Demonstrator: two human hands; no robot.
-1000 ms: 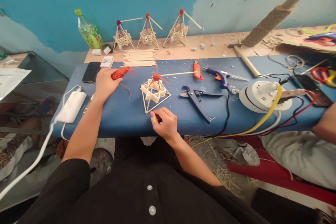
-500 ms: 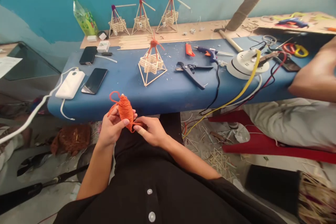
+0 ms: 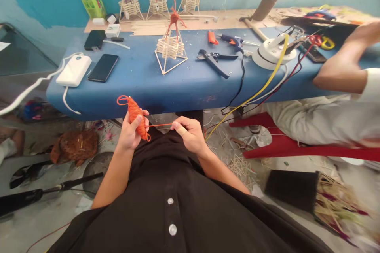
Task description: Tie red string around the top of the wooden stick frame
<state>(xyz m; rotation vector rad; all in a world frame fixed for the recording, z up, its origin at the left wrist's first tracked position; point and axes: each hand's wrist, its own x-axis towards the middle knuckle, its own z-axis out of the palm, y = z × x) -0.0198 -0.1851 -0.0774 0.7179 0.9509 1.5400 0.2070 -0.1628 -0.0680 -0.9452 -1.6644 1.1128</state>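
An orange bundle of yarn [image 3: 136, 115], wound thick in the middle with a loop at its upper end, is held in my left hand [image 3: 130, 131], thumb across its front. From the bundle a strand of yarn [image 3: 160, 125] runs taut to my right hand [image 3: 189, 131], which pinches it between thumb and fingers. Both hands are above my lap, in front of the table's near edge. Beyond them on the blue tabletop stands a wooden-stick frame [image 3: 170, 47] with orange yarn tied round its peak.
Pruning shears [image 3: 213, 63], a glue gun [image 3: 233, 41] and a white power strip [image 3: 270, 53] lie to the right on the table. Phones [image 3: 103, 67] and a white power bank [image 3: 74, 70] are left. Another person's arm [image 3: 341, 65] reaches in at right. Three similar frames [image 3: 157, 6] stand behind.
My right hand has moved right, away from the bundle, drawing out a straight length of yarn. My left hand still grips the bundle. The view has tilted slightly down.
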